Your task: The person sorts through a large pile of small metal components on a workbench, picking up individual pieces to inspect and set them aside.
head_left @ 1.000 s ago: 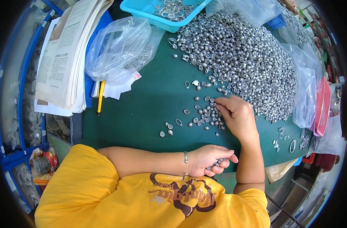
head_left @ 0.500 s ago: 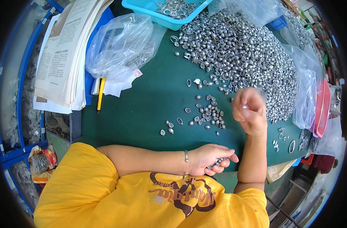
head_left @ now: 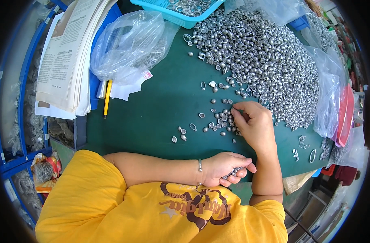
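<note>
My left hand (head_left: 219, 168) rests near the table's front edge, curled around several small silver metal pieces (head_left: 232, 173) that show between its fingers. My right hand (head_left: 256, 123) reaches palm down over the table. Its thumb and forefinger are pinched together at the right side of a small loose group of hollow, oval metal pieces (head_left: 220, 118). Whether a piece sits between those fingertips is hidden. Behind that hand spreads a big heap of similar metal pieces (head_left: 258, 52).
A turquoise basket (head_left: 181, 17) of metal rings stands at the back. To the left are a clear plastic bag (head_left: 128, 48), stacked papers (head_left: 65, 60) and a yellow pen (head_left: 107, 99). Plastic bags (head_left: 329, 93) and a red tray (head_left: 345, 115) line the right side.
My right hand has come down and left, turning from raised fingers with a small silver piece to a pinch at the small group. My left hand stays put.
</note>
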Motion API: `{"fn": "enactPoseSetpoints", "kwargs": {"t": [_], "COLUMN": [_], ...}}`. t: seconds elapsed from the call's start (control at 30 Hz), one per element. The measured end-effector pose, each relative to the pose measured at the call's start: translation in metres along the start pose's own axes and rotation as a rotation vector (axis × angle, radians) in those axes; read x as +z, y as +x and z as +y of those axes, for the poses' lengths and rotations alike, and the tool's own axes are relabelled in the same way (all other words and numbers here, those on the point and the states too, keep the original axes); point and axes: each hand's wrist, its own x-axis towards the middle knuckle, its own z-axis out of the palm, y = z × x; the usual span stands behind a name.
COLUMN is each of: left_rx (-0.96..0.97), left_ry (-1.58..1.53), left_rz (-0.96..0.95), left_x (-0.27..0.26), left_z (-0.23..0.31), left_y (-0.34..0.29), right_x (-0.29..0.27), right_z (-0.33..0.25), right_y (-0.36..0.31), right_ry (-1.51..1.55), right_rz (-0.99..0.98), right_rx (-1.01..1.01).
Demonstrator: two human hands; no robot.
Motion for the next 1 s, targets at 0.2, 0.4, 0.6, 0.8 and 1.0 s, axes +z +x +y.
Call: {"fn": "enactPoseSetpoints", "kwargs": {"t": [0.2,0.4,0.6,0.8,1.0], "left_rx": [-0.002,0.001,0.001,-0.007,-0.012], "left_ry": [0.002,0.005,0.004,0.003,-0.002], "left_rz": [0.008,0.005,-0.004,-0.001,-0.004], "left_x": [0.0,0.0,-0.001,0.0,-0.001], "left_z": [0.0,0.0,0.0,0.001,0.002], "left_y": [0.0,0.001,0.0,0.0,0.0], "right_x": [-0.005,-0.008,-0.011,-0.014,-0.014], "right_z": [0.016,0.018,0.008,0.021,0.02], "right_y": [0.004,0.004,0.005,0.005,0.007], "right_ry": [0.12,0.029,0.073,0.012,-0.126], "right_rz": [0.026,0.083,-0.002,0.092,-0.012], "right_rx": [-0.04,-0.027,0.115,0.018,-0.102]}}
